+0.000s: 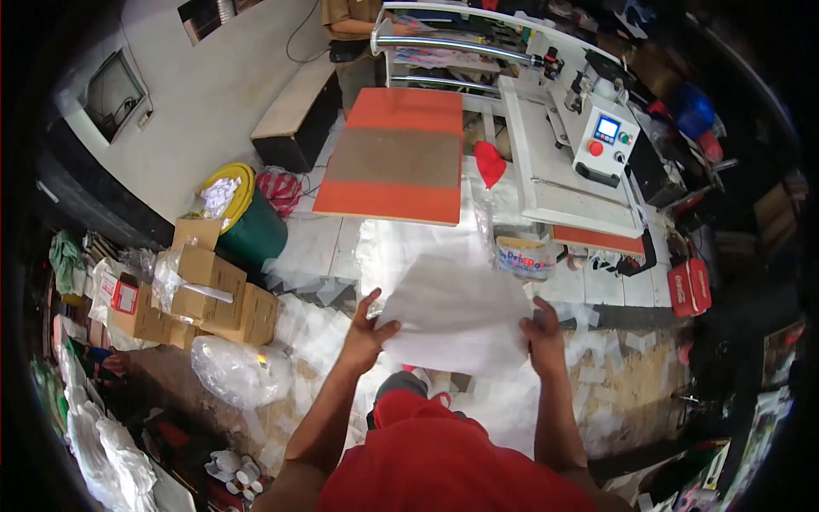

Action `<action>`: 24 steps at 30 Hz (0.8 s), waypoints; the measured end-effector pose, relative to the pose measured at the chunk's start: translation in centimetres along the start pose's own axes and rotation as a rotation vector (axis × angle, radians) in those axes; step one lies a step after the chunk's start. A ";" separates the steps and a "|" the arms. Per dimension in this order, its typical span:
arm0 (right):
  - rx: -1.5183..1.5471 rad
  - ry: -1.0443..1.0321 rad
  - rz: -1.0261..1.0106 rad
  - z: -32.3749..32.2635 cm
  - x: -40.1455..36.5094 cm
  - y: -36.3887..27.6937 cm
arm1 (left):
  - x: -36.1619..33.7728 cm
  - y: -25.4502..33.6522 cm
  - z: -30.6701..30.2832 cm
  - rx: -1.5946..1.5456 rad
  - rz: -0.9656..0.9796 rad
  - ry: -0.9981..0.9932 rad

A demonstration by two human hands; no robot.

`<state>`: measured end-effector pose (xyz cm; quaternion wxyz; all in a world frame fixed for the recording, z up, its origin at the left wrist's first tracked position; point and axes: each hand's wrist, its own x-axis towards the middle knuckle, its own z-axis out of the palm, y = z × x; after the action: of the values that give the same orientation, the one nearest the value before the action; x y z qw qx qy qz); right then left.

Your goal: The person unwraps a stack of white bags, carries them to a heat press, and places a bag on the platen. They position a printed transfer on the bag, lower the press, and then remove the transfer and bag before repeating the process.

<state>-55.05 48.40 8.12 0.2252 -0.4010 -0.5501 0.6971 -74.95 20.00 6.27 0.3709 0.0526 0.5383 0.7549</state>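
A white sheet (pixel 456 316), thin and slightly creased, is stretched in front of my body; whether it is cloth or paper I cannot tell. My left hand (pixel 365 337) pinches its left edge, thumb on top. At the opposite edge, my right hand (pixel 543 337) grips it the same way. Just beyond the sheet is the orange press platen (pixel 388 200), with a brown band (pixel 392 156) across its middle. To its right stands the white heat press (pixel 554 145), whose control box (pixel 606 141) has a lit screen and a red button.
Cardboard boxes (pixel 213 286) and a clear plastic bag (pixel 239 371) lie at left, near a green bin (pixel 256 226) with a yellow rim. A red cloth (pixel 490 164) hangs between platen and press. Another person (pixel 350 34) stands behind. White scraps (pixel 589 367) litter the floor.
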 end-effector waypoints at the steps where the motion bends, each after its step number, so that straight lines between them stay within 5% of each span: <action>1: -0.140 -0.064 -0.095 0.4 -2.1 -3.4 | -1.5 2.1 0.5 0.072 0.140 -0.047; 5: -0.199 -0.112 -0.295 3.2 -1.7 -8.3 | -2.8 11.5 1.1 0.439 0.195 -0.077; 8: -0.277 -0.107 -0.434 7.7 4.3 -11.6 | 4.5 15.2 -1.2 0.531 0.369 0.074; 10: -0.253 -0.051 -0.554 12.0 6.6 -17.6 | 6.8 22.6 0.4 0.749 0.857 0.101; 12: -0.137 0.130 -0.959 16.4 4.3 -25.8 | 4.5 30.6 4.7 0.606 1.217 0.209; 13: -0.039 0.185 -1.318 18.6 2.7 -29.3 | 4.4 33.6 5.6 0.503 1.513 0.181; 15: 0.215 0.223 -1.875 21.8 2.7 -32.5 | 4.7 37.3 5.5 0.558 2.072 0.465; 16: 0.197 0.298 -1.896 22.9 4.1 -32.5 | 6.9 38.3 5.0 0.458 2.204 0.524; 18: -0.019 0.368 -1.834 24.7 9.1 -30.2 | 13.4 37.3 1.4 0.613 2.217 0.641; 20: -0.271 0.224 -1.571 27.3 18.0 -23.4 | 20.2 32.7 -2.5 1.098 1.731 0.536; 22: -1.049 0.043 -0.729 27.8 29.2 -11.8 | 30.3 22.8 -8.7 1.471 0.534 0.380; 23: -1.109 -0.035 -0.557 27.4 32.5 -2.0 | 34.4 14.9 -13.0 1.560 0.275 0.292; 24: -1.094 0.027 -0.533 27.0 32.8 2.3 | 34.4 12.4 -14.2 1.561 0.370 0.325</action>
<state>-95.50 56.67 -2.31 0.1604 -0.3159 -0.9070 0.2276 -112.77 28.42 -0.09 0.0140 0.2735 0.9386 0.2097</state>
